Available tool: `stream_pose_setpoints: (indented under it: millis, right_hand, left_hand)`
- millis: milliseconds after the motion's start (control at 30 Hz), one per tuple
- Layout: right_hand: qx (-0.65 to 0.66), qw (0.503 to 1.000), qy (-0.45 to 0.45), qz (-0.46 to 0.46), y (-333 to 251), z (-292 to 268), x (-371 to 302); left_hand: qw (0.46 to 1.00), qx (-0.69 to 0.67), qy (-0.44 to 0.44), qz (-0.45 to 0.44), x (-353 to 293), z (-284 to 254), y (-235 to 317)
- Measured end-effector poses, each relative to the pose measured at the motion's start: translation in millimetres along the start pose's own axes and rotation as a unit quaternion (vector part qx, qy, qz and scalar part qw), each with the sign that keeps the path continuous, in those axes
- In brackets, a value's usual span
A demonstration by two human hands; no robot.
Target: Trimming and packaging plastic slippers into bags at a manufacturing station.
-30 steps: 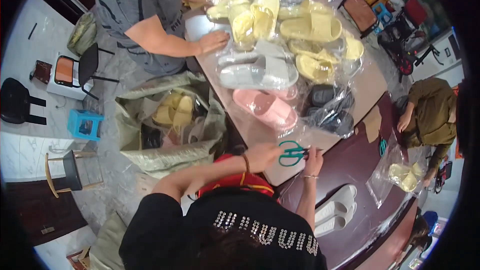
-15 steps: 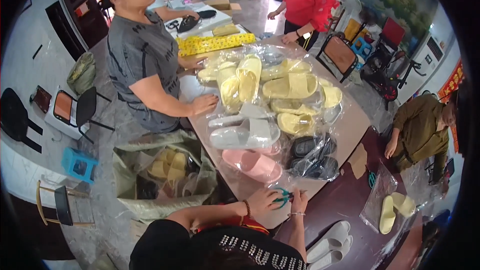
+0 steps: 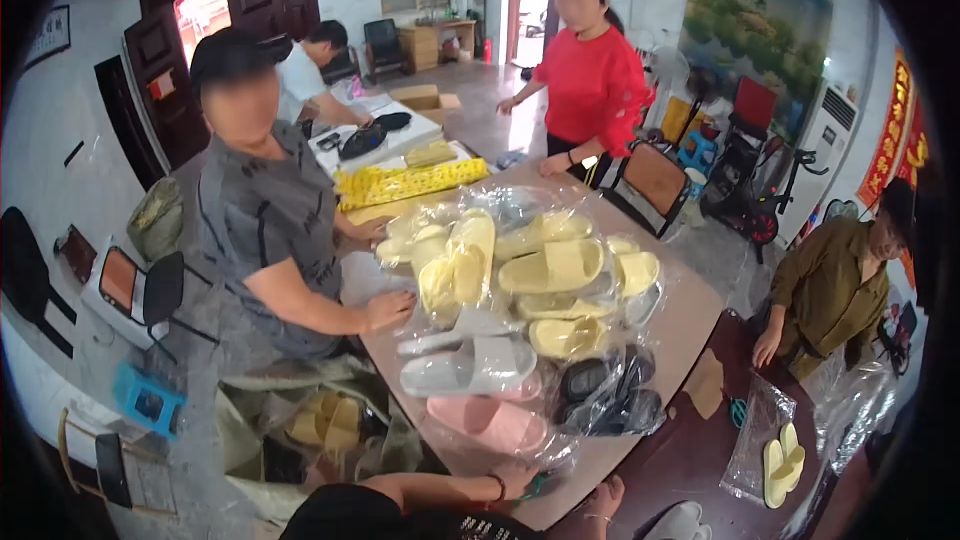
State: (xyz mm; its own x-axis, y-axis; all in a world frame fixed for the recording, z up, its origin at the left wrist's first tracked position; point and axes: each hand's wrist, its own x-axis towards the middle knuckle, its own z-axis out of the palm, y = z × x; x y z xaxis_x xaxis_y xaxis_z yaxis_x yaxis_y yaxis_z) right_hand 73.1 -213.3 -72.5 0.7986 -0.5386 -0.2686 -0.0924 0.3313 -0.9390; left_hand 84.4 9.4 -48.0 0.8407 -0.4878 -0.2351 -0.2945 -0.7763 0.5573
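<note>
At the lower edge, my left hand [image 3: 517, 480] is closed on teal-handled scissors [image 3: 540, 485], only a bit of which shows beside the fingers. My right hand [image 3: 605, 500] is a short way to the right, its fingers drawn together; what they hold, if anything, I cannot make out. Just beyond my left hand lies a pink slipper [image 3: 488, 424] in clear plastic. Grey slippers [image 3: 468, 368], black slippers [image 3: 605, 390] and a heap of yellow slippers [image 3: 550, 267], also bagged, cover the table [image 3: 690, 315] farther off.
A sack [image 3: 240, 420] holding bagged slippers stands left of the table. One person [image 3: 270, 200] rests a hand beside the heap; another in red [image 3: 597, 90] stands beyond. On the dark table at right are yellow slippers [image 3: 783, 465], more scissors [image 3: 738, 412] and a seated person [image 3: 830, 280].
The view has tilted up, so my hands and the slippers sit lower in the picture. My right hand now appears apart from the scissors. The person in red has turned toward the table.
</note>
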Motion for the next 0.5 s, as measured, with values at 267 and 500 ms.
stream_pose_setpoints:
  millis: [267, 500]
  right_hand:
    - [0.142, 0.976, 0.101, 0.131, -56.9, -15.7, 2.8]
    - [0.200, 0.949, 0.105, 0.219, -73.7, -19.2, -23.4]
  left_hand:
    - [0.994, -0.037, -0.088, 0.060, -15.2, -36.6, 30.1]
    - [0.975, 0.106, -0.118, 0.155, -5.5, -6.5, 19.2]
